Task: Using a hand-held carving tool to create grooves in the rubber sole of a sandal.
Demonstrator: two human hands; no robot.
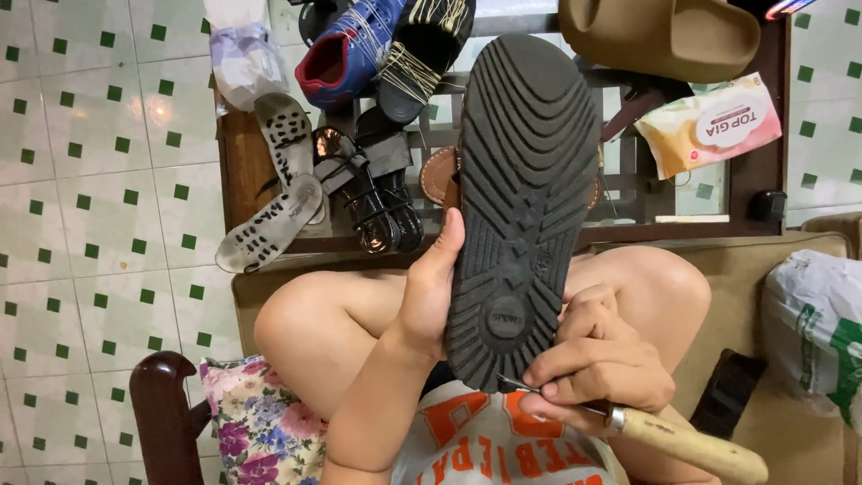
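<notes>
The left hand (pixel 431 296) is closed around the edge of a black rubber shoe with a deep chevron tread (pixel 521 198), thumb pressed up along its rim, so the sole stands upright and faces the camera, the heel end low over the lap and the toe end rising in front of the table; held this way the heel edge is turned toward the other hand; the right hand (pixel 593 359) is curled tight on a pale wooden-handled awl with a metal collar (pixel 682 440), fingers pinching near its thin metal tip, which sits right at the bottom rim of the heel, seemingly so that the point can be steered finely; the handle trails out to the right over the thigh; both bare knees flank the shoe, steadying the work between them; beyond it stands a dark wooden table with a glass top (pixel 745 180), crowded with footwear: two grey insoles with black perforated patterns (pixel 278 180), a pair of glossy black strappy sandals (pixel 377 198), a blue and red sports shoe (pixel 350 45), a tan foam slide (pixel 664 36); a pink and yellow plastic packet (pixel 709 126) lies at the right; a flowered cushion (pixel 260 422) rests by the left knee.
</notes>
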